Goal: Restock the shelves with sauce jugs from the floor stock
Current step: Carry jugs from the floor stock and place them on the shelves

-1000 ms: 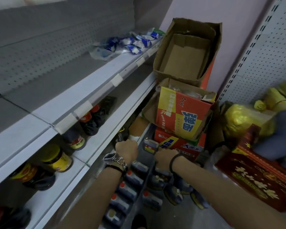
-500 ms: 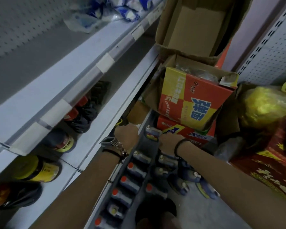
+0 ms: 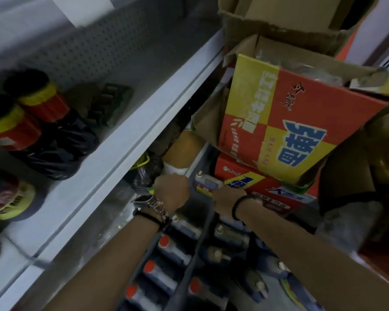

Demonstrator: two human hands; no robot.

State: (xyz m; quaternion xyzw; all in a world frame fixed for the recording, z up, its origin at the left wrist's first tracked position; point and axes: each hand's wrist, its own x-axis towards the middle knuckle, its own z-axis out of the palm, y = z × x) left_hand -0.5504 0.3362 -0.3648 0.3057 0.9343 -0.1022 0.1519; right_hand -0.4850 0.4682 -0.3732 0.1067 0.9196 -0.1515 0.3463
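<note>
Several dark sauce jugs [image 3: 166, 243] with red or pale caps stand in rows on the floor beside the bottom shelf. My left hand [image 3: 172, 191] is curled into a fist over the far end of the left row. My right hand [image 3: 228, 203] is curled the same way next to a jug with a yellow label [image 3: 206, 185]. Each fist appears to grip a jug handle, with the fingers hidden under the backs of the hands. More jugs with red and yellow labels [image 3: 43, 102] lie on the white shelf [image 3: 121, 153] at the left.
A red and yellow noodle carton [image 3: 290, 131] sits on another red carton [image 3: 267, 189] just beyond my hands, with an open brown box [image 3: 279, 19] on top. Yellow packs [image 3: 386, 149] and a dark red case [image 3: 380, 254] crowd the right side.
The view has dropped lower and closer to the floor stock. Both hands stay curled at the far end of the jug rows.
</note>
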